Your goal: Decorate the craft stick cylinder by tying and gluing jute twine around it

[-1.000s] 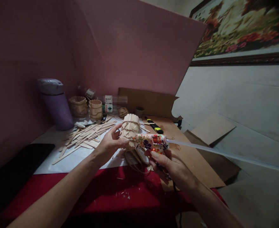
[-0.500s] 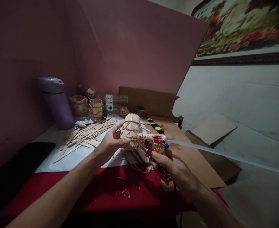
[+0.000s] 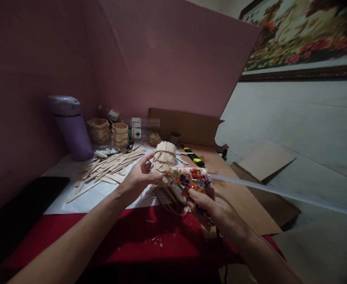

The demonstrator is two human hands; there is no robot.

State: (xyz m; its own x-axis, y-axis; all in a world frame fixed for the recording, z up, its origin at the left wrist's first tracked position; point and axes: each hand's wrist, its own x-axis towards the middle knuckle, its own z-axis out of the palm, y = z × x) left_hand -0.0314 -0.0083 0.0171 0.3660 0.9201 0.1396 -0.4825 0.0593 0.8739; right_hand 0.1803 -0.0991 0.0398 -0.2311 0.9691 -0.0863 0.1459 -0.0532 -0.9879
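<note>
My left hand grips a small cup made of wooden craft sticks, with twine wound round it in bands. The cup is tilted, and my thumb lies on its lower side. In my right hand is a flower-patterned hot glue gun with a small red light lit. Its nozzle points left and meets the lower side of the cup; whether glue is coming out is too small to see. A long clear glue stick juts from the gun's back.
Loose craft sticks are heaped on white paper at left. Behind them stand a purple bottle and two stick-covered cups. A black-and-yellow utility knife lies on the brown board. A twine ball sits further back.
Almost nothing differs. The view has shifted very slightly, while both hands, the cup and the glue gun keep the same positions relative to each other.
</note>
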